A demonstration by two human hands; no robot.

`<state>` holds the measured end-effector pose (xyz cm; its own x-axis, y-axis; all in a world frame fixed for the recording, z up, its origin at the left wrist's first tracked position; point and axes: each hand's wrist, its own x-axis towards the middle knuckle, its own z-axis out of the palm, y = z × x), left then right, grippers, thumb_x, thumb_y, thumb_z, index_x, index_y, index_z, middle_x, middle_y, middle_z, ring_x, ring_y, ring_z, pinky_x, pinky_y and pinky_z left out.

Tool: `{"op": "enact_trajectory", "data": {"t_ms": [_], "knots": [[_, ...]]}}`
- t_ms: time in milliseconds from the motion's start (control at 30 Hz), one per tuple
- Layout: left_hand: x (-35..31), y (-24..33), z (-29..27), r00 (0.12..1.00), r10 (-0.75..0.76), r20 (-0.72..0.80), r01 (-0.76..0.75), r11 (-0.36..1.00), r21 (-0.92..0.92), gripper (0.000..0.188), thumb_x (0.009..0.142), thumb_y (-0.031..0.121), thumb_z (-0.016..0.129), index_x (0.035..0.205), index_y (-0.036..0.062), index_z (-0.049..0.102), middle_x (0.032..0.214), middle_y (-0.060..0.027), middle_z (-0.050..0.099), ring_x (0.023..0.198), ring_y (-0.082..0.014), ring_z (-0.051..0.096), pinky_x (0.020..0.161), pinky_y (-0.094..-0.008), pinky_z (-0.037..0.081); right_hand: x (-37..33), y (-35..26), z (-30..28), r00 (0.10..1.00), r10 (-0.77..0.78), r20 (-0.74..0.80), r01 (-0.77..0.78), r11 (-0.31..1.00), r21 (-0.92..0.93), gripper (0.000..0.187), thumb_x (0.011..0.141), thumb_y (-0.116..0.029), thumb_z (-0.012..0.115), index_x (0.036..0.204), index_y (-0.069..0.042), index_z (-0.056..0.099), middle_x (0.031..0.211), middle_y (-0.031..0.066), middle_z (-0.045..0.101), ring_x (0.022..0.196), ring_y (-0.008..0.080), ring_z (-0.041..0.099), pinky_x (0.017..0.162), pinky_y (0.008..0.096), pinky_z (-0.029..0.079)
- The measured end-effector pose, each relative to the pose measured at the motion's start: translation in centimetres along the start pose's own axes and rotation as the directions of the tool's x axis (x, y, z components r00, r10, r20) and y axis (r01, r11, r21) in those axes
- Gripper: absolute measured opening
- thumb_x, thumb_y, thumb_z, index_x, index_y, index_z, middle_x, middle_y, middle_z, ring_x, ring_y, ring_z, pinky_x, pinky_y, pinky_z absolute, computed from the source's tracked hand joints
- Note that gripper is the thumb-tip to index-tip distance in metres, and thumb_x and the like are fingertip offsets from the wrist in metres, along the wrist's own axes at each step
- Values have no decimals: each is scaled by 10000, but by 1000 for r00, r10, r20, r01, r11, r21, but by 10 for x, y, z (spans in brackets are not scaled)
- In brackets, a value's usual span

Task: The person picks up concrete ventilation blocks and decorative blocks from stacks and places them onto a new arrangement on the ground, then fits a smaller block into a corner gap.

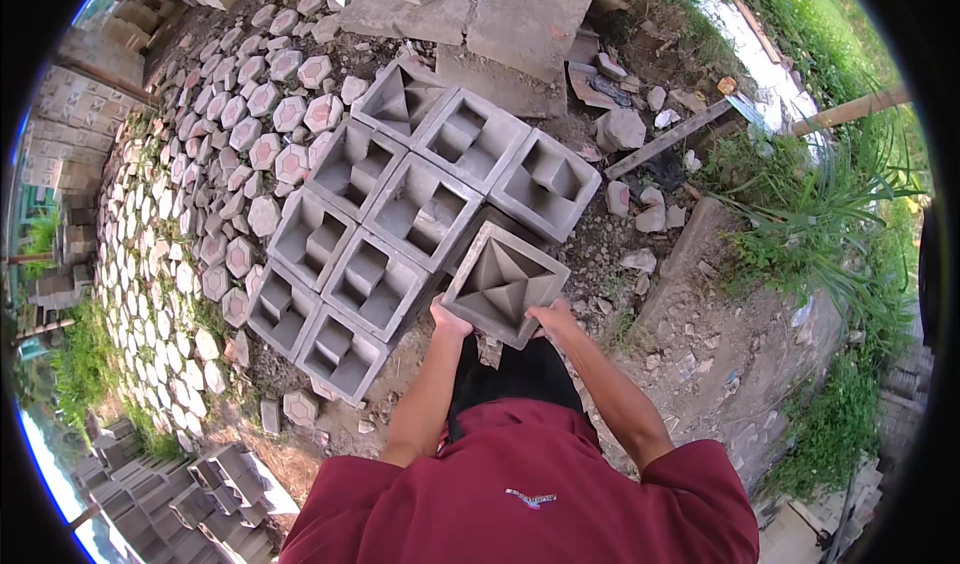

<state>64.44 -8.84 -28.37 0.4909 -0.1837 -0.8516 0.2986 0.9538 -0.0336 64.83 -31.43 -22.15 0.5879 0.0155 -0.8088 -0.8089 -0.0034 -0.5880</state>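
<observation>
A square grey concrete block [503, 282] with slanted triangular faces inside is held in front of my body. My left hand [449, 318] grips its lower left edge. At its lower right edge my right hand [553, 318] is closed round the rim. Just beyond and to the left, several similar hollow concrete blocks [425, 209] stand packed side by side in rows. The nearest of them, a block with a stepped inside [546, 186], sits at the right end of the far row. The fingers under the held block are partly hidden.
Hexagonal pavers [290, 112] with reddish centres cover the ground at left. A cracked concrete slab [520, 19] lies at the far side. Rubble [622, 130] and a long bar [670, 140] are at right, near tall grass [800, 209]. More stacked blocks [215, 494] stand at lower left.
</observation>
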Motion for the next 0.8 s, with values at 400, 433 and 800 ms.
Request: {"op": "enact_trajectory", "data": {"t_ms": [400,433,800], "knots": [[65,23,7,922,293,-251,-279,956,90,599,887,413,233,1323,50,424,1377,-131,405,1273,-309,372,1065,-449,279,65,-20,9,994,79,76,-81,997,18,535,711,-39,652,1196,-12,426,1062,160,564,939,315,589,644,534,548],[68,20,8,922,292,-256,-277,956,91,595,888,404,231,1323,46,420,1378,-135,402,1273,-309,371,1064,-449,281,66,-20,8,995,96,35,-96,995,12,537,712,-37,652,1197,-10,423,1064,160,563,944,318,587,650,539,547],[69,6,37,922,260,-288,-234,964,123,580,890,369,227,1331,32,395,1393,-146,374,1277,-308,360,1061,-443,286,82,-16,-5,984,151,93,-161,981,110,474,721,-14,671,1142,1,453,1092,164,540,966,349,576,733,602,509]]}}
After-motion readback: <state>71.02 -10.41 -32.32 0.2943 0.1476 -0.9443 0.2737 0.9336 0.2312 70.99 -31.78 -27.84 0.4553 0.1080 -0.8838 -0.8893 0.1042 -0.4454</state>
